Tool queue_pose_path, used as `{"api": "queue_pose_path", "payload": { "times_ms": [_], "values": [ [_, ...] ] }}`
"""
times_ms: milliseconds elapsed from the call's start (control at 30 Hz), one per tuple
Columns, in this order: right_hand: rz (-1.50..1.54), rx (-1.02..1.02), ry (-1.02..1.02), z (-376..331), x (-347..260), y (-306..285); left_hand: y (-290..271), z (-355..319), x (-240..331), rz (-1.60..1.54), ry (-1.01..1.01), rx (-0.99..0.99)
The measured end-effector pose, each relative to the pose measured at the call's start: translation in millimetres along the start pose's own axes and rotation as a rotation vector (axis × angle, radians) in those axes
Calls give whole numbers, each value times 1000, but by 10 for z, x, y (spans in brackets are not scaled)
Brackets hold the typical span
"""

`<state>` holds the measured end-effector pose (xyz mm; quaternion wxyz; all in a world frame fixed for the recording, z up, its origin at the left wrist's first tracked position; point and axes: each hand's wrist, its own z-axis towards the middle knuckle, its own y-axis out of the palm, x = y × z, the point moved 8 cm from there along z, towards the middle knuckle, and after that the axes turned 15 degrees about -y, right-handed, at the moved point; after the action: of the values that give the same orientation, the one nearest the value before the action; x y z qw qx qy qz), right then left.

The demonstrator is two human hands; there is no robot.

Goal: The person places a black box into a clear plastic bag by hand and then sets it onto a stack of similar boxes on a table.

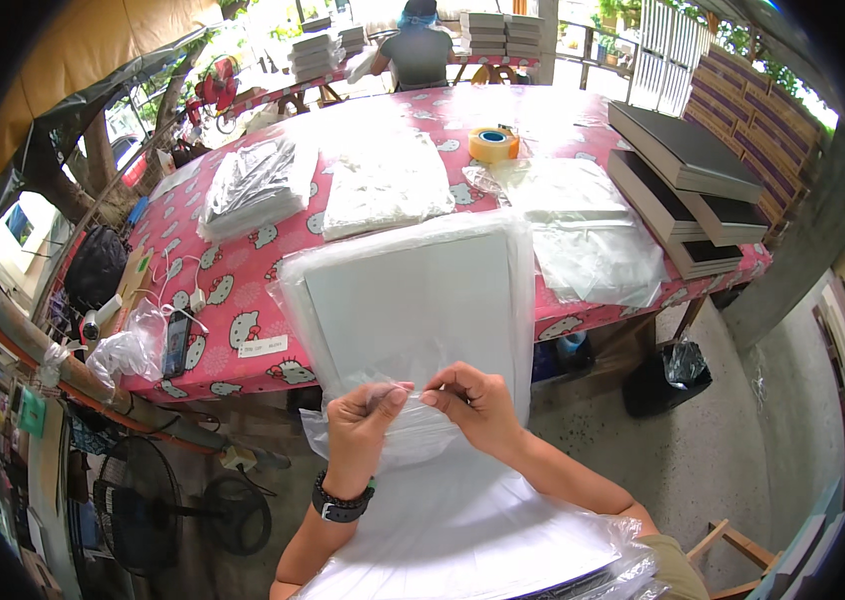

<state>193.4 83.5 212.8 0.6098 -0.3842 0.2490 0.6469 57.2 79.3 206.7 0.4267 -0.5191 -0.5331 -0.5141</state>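
Note:
A flat white-grey rectangular panel [413, 300] in a clear plastic bag [518, 270] leans on the near table edge in front of me. Above the bag's lower end, my left hand [358, 430] pinches the thin clear plastic between thumb and fingers. Close beside it my right hand [481, 408] is closed too, thumb against forefinger, on the same plastic. The fingertips of both hands almost meet. Across my lap lies a white sheet-like piece [473, 530] with clear plastic at its right edge. A black watch is on my left wrist.
On the pink patterned table [273, 260] lie plastic-wrapped stacks [258, 185], loose clear bags [593, 235], a tape roll [494, 145], a phone [177, 343] and dark box-like pieces [688, 150]. A fan [138, 505] stands lower left, a black bin [668, 380] right. Another person [418, 50] sits beyond.

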Motion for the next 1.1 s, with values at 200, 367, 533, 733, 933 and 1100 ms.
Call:
{"api": "queue_pose_path", "payload": {
  "times_ms": [200, 367, 533, 733, 933, 1100],
  "values": [
    [-105, 4, -156, -4, -85, 45, -2, -13, -102, -158, -73, -71],
    [-34, -21, -17, -14, 23, 65, 2, -16, -171, -212, -48, -117],
    [187, -135, 60, -9, 33, 69, -55, -7, -91, -66, -77, 12],
    [-149, -101, -107, 5, -80, 48, 12, 7, -121, -148, -66, -94],
    [812, 312, 170, 11, 313, -30, -53, -59, -274, -601, -128, -412],
    [1419, -221, -98, 279, -338, -492, -867, 156, -313, 282, -85, 18]
  ]
}}
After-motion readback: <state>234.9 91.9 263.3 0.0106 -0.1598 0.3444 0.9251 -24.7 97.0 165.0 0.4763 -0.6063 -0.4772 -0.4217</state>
